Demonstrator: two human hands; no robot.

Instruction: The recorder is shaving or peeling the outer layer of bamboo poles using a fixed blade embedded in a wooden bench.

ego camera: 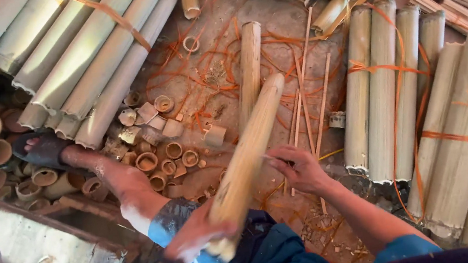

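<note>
- Bamboo pole (248,147) lies across the lap, near end low at centre, far end pointing up and slightly right, tip around the middle of the scene.
- Long axis runs near-left to far-right, tilted away from the body.
- Left hand (196,236) wraps the near end of the pole, fingers closed around it; firm grasp, blurred so the exact finger spread is unclear.
- Right hand (299,168) sits just right of the pole's mid-length, fingers curled, touching or pinching at the pole's side; whether it holds a thin strip or blade, cannot tell.
- Left hand is nearer the butt end; right hand is nearer the shaft middle.
- Second bare pole (250,69) lies on the floor beyond, nearly parallel, apart from the held one.
- Thin splints (317,96) lie on the ground right of it, among orange strap scraps (217,49).
- Foot in dark sandal (47,151) stretched out left, beside cut bamboo rings (173,151).
- Tied bundles of bamboo slats (385,87) on the right, bamboo tubes (91,54) stacked far left.
- Concrete block (33,254) near left.
</note>
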